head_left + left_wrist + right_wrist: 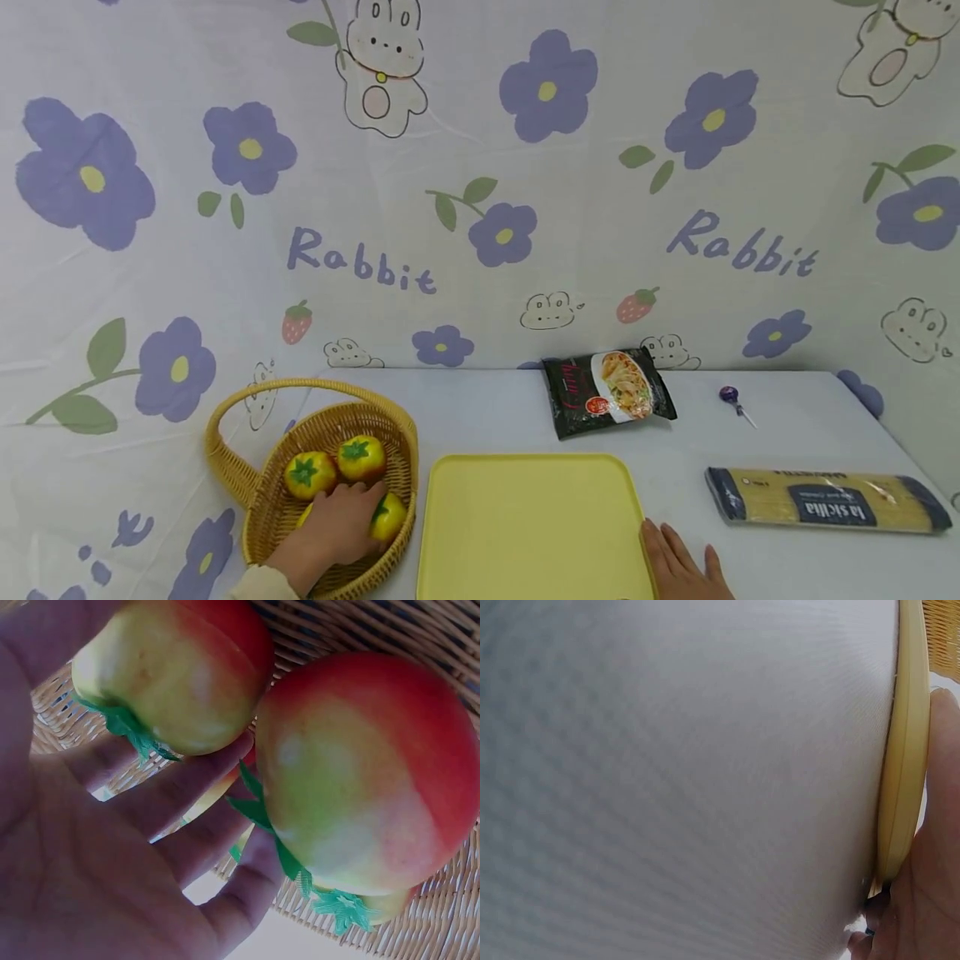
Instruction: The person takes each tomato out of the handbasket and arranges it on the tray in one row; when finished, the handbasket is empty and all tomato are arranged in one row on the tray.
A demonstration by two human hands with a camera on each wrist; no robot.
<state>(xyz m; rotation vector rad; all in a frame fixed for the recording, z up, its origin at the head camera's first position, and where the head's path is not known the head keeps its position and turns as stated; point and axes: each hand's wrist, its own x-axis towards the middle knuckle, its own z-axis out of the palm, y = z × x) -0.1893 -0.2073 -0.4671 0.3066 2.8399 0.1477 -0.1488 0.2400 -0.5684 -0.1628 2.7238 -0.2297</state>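
My left hand (337, 525) reaches down into a wicker basket (408, 433) among several yellow-and-red fruits with green leafy caps. Two fruits (310, 475) (361, 457) lie beyond the fingers, and another fruit (387, 517) sits beside the hand on its right. In the left wrist view the fingers are spread, with one large fruit (367, 772) at the fingertips and a second fruit (180, 675) near the thumb side. My right hand (681, 567) rests at the right edge of a yellow tray (525, 525), its fingers extended. The tray's rim (904, 765) lies against that hand in the right wrist view.
A black food packet (607, 392) lies behind the tray. A lollipop (738, 407) and a long pack of spaghetti (825, 500) lie on the white table at the right. The basket's tall handle (300, 383) arches over its far side. A patterned cloth hangs behind.
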